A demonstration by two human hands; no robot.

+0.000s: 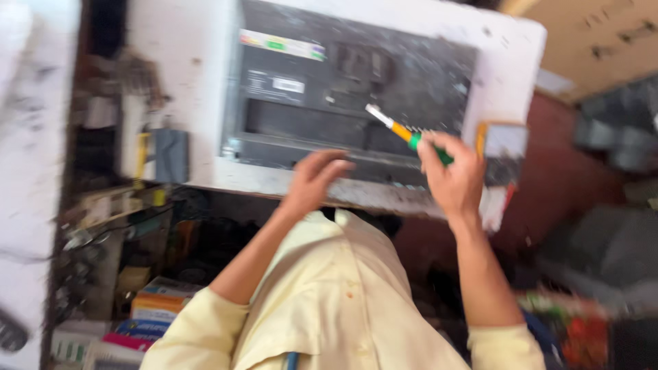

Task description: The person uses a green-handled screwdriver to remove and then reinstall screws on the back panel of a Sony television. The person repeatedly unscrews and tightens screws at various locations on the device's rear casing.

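A dark flat electronic panel [343,89], its back facing up, lies on a white padded surface [500,62]. My right hand [452,175] grips a screwdriver [404,131] with an orange and green handle, its metal tip pointing up-left over the panel. My left hand [315,179] rests with fingers apart on the panel's near edge, holding nothing. The picture is blurred by motion. My pale yellow shirt [329,301] fills the bottom middle.
Cluttered shelves with small boxes [154,305] and cables [82,240] stand at the left. A small orange-edged box [504,144] sits at the panel's right corner. Dark grey objects [610,137] lie on the reddish floor at the right.
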